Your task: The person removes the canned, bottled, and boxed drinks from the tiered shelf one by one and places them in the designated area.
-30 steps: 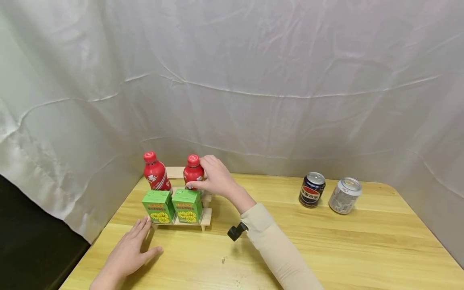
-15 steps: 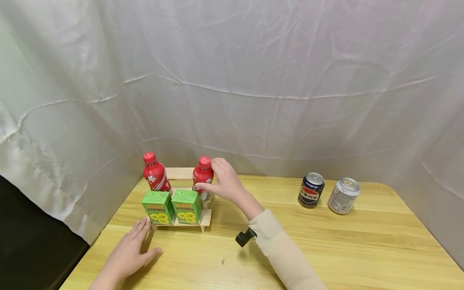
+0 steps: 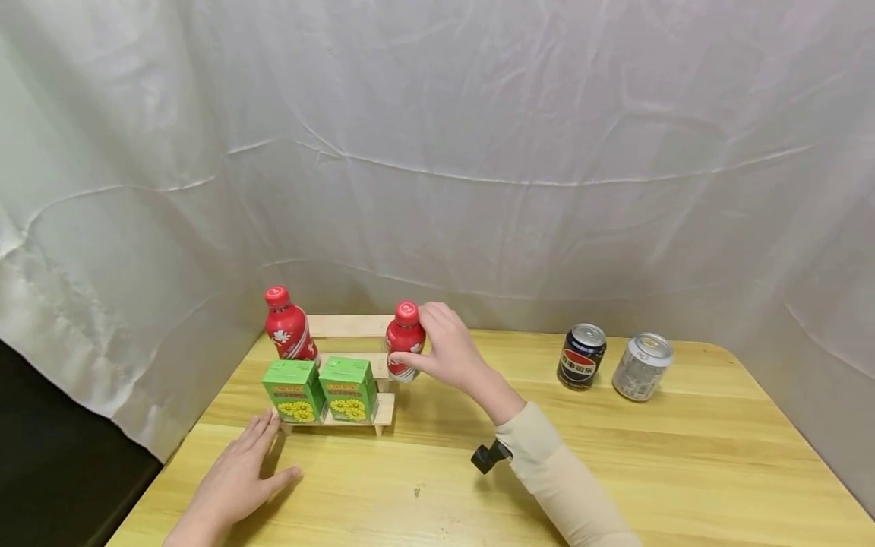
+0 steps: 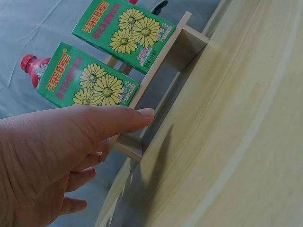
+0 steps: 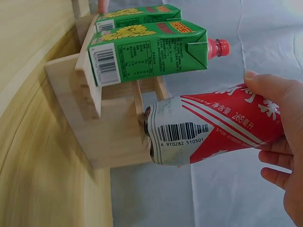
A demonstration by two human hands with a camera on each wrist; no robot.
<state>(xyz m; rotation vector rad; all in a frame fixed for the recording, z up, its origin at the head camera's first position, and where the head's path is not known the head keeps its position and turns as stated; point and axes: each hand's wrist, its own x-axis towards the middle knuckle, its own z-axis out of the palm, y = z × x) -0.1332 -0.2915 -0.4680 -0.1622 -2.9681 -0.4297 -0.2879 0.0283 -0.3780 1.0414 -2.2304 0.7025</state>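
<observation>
In the head view my right hand (image 3: 447,349) grips a red drink bottle (image 3: 402,338) by its side, at the right end of a small stepped wooden rack (image 3: 349,325). The right wrist view shows this bottle (image 5: 218,125) with its base off the rack, thumb and fingers around its upper part. A second red bottle (image 3: 285,328) stands at the left on the rack. Two green drink cartons (image 3: 295,399) with yellow flowers sit side by side on the front step. My left hand (image 3: 235,475) lies with fingers extended, fingertips at the rack's front left corner.
Farther right on the wooden table (image 3: 478,486) stand a dark blue cola can (image 3: 579,361) and a silver-white can (image 3: 641,368). A pale curtain (image 3: 437,228) hangs behind and along both sides. Something black (image 3: 61,456) lies beyond the table's left edge.
My right hand has carried the red bottle rightward, from the rack's upper step to its right end. The left hand keeps its place by the corner.
</observation>
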